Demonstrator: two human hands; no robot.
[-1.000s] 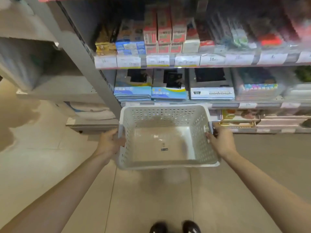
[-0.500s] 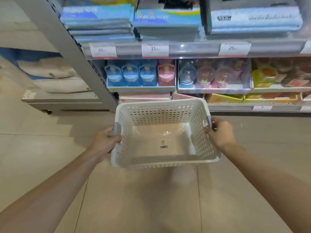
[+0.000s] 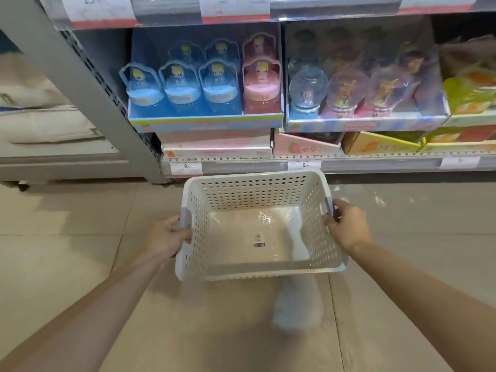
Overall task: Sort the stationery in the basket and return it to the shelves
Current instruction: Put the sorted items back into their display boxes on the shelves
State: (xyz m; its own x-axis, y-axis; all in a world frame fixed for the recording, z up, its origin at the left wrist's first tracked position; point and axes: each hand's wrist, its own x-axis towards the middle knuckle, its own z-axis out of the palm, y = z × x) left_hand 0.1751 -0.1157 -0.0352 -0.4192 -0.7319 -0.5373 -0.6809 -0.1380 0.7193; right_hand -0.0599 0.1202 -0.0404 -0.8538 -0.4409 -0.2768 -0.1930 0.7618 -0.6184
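Basket, white, perforated: held above the floor just before the shelves. Grey handles are gripped by left hand and right hand, fingers curled round them. No stationery is seen inside; sorting is judged finished.

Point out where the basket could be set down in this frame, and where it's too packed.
Free: the tiled floor in front of the bottom shelf, below the basket that the left hand and right hand hold. Crowded: the shelf tier with the blue tray and snow globes.
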